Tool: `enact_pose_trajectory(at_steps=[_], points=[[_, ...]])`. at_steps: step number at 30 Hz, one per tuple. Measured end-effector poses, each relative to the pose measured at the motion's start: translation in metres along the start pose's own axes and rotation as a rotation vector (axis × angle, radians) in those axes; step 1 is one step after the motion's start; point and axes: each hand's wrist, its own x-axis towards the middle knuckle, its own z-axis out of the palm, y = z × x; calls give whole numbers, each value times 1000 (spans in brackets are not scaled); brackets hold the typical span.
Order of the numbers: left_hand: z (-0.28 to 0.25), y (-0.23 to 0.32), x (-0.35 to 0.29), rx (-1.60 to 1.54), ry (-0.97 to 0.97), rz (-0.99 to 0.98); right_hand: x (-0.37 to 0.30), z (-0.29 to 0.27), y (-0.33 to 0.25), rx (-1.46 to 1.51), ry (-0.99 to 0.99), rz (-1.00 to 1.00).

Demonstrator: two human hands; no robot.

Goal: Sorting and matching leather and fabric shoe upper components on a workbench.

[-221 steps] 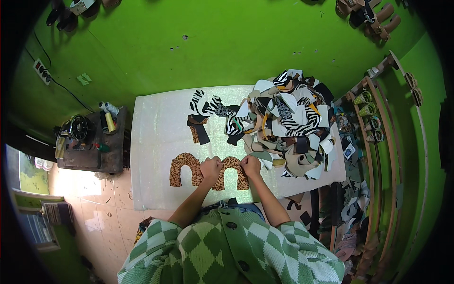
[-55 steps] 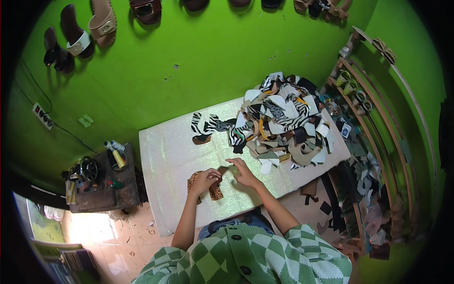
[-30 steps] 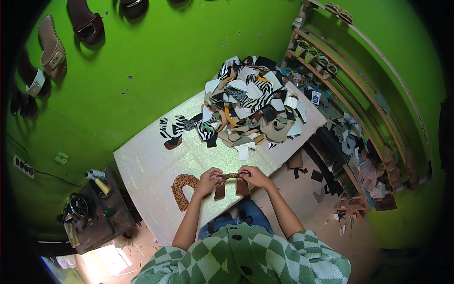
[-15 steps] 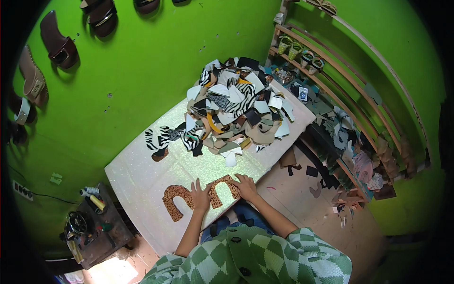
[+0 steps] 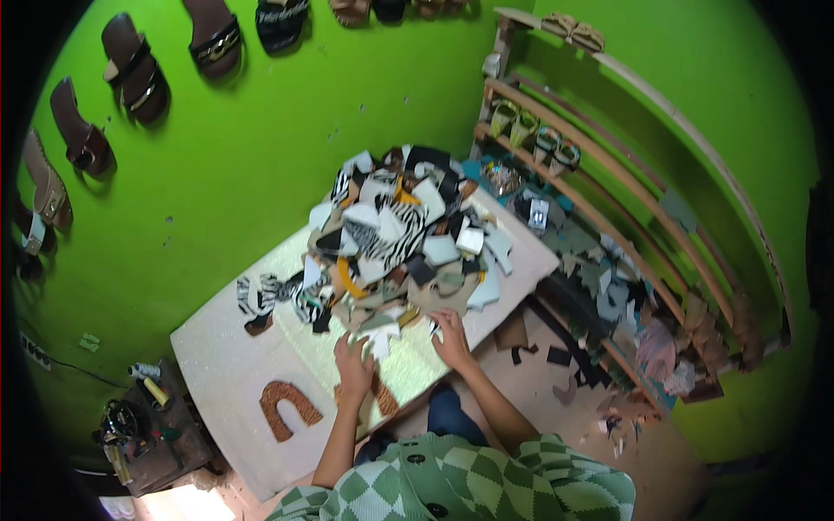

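Observation:
My left hand (image 5: 354,369) is over the table with its fingers apart, just short of some white scrap pieces (image 5: 380,339) at the near edge of a heap. My right hand (image 5: 452,343) reaches to the heap's near right side, thumb and fingers apart; I see nothing held in it. A leopard-print, arch-shaped piece (image 5: 280,404) lies flat left of my left forearm. Another leopard-print piece (image 5: 384,398) is partly hidden under my left hand and wrist. The heap of cut scraps (image 5: 408,230) mixes white, beige, black and zebra-striped pieces.
Zebra-striped scraps (image 5: 261,297) lie left of the heap on the pale table (image 5: 226,365). A dark sewing-machine stand (image 5: 165,434) is at lower left. Wooden shelves (image 5: 608,182) with small shoes stand at right, above more scraps. Sandals (image 5: 135,74) hang on the green wall.
Both hands have lifted off the leopard-print pieces and moved forward toward the scrap heap. The whole view has shifted, so the table appears lower and farther left.

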Motion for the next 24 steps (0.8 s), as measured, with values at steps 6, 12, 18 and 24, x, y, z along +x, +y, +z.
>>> enact_pose_trajectory(at_steps=[6, 12, 18, 24], points=[[39, 55, 65, -25, 212, -82, 76, -55, 35, 60, 52, -49], [55, 124, 165, -23, 279, 0, 129, -93, 67, 46, 101, -23], [77, 115, 212, 198, 251, -61, 163, -101, 60, -2, 80, -57], [55, 95, 216, 41, 212, -97, 165, -87, 69, 70, -12, -33]])
